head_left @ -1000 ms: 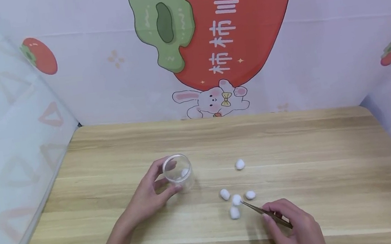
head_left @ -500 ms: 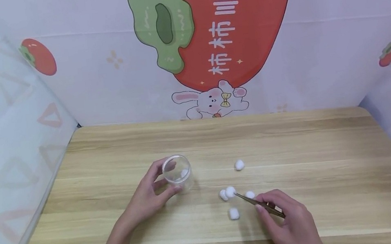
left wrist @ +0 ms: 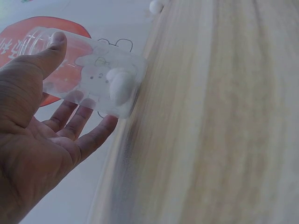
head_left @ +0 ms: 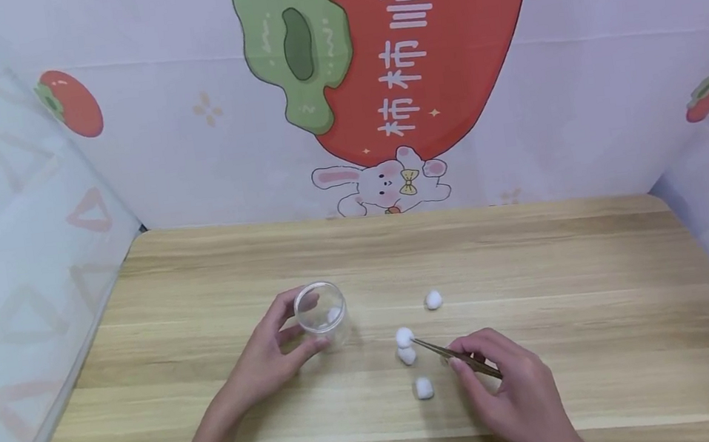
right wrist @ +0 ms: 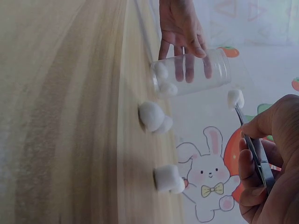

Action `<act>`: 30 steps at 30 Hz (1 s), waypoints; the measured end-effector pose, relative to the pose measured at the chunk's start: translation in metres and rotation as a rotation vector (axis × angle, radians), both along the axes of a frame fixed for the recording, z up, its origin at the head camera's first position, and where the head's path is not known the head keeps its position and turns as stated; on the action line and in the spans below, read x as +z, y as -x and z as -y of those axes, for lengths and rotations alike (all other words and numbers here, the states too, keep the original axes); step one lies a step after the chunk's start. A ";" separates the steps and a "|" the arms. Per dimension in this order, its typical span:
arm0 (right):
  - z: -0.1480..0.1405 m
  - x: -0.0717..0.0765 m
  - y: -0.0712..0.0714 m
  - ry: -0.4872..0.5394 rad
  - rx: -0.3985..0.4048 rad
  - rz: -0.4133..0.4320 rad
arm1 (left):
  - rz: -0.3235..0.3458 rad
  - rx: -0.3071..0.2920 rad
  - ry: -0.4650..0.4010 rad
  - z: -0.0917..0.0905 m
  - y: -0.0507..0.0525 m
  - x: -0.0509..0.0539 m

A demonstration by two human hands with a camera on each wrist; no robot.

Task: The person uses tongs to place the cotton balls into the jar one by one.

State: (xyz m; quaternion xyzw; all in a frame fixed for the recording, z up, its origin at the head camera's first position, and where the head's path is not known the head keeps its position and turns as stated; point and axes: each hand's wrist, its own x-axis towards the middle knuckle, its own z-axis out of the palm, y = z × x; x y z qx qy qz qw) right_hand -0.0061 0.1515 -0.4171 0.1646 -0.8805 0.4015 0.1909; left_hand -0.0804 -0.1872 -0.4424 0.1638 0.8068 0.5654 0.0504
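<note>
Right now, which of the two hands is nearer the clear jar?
Left. The left hand grips the clear jar around its side; the right hand is apart from it, off to its right, holding tweezers with a white ball.

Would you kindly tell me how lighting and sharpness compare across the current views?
Head view: brightest, with soft shadows on the table; left wrist: dimmer and hazy, the clear jar low in contrast against the backdrop; right wrist: also dim, the tweezers catching a pale sheen.
</note>
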 end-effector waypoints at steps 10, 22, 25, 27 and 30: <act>0.009 0.006 0.013 0.002 0.009 -0.007 | 0.005 0.000 0.007 0.000 0.000 0.000; 0.018 0.012 0.029 -0.004 0.021 -0.073 | 0.015 -0.008 0.012 0.000 0.001 0.001; 0.020 0.013 0.032 0.001 0.027 -0.081 | 0.013 -0.011 0.004 0.001 0.001 0.000; 0.023 0.014 0.034 -0.005 0.029 -0.090 | 0.011 -0.011 -0.003 0.001 0.001 -0.001; 0.027 0.016 0.039 -0.007 0.035 -0.102 | 0.007 -0.012 -0.008 0.001 0.001 -0.001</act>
